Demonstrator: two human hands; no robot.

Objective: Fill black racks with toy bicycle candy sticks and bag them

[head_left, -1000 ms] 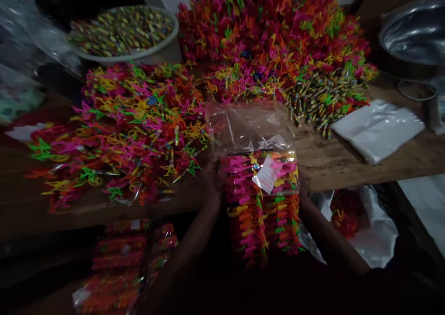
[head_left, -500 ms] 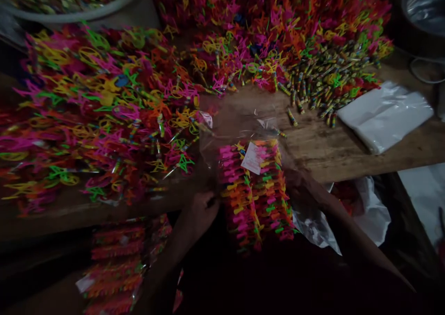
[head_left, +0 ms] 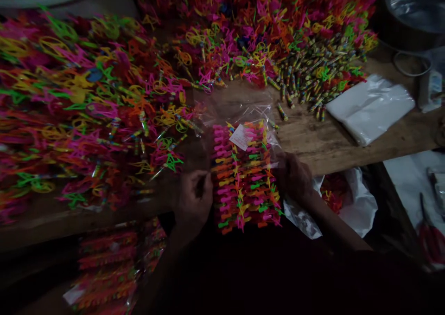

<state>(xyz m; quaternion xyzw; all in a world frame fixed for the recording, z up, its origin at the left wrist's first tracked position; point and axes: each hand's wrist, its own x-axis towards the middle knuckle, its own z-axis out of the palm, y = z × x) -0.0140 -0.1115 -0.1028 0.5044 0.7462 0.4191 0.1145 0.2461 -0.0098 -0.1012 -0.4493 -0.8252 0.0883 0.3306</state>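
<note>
A clear plastic bag (head_left: 269, 155) is filled with tidy rows of small pink, orange, yellow and green plastic pieces (head_left: 246, 194). Near its top a white printed slip (head_left: 240, 137) lies tilted. My left hand (head_left: 195, 195) is closed, its thumb and fingers pinched at the bag's left edge. On the opposite side my right hand (head_left: 295, 176) has its fingers curled around the right edge; dim light hides the fingertips. The bag's empty upper part lies over the wooden table (head_left: 302, 150), while its lower end reaches past the table edge toward my body.
Loose colourful plastic pieces (head_left: 104, 106) cover the left and back. Small striped tubes (head_left: 306, 76) lie beside a stack of clear bags (head_left: 370, 108). Filled packs (head_left: 107, 268) sit below left. At right are a metal bowl (head_left: 417, 9), a white sack (head_left: 361, 203) and red-handled scissors (head_left: 431, 241).
The view has shifted, so the scene sits further left and higher. Both hands stay at the bag's sides, and the scissors at the right have come more fully into sight.
</note>
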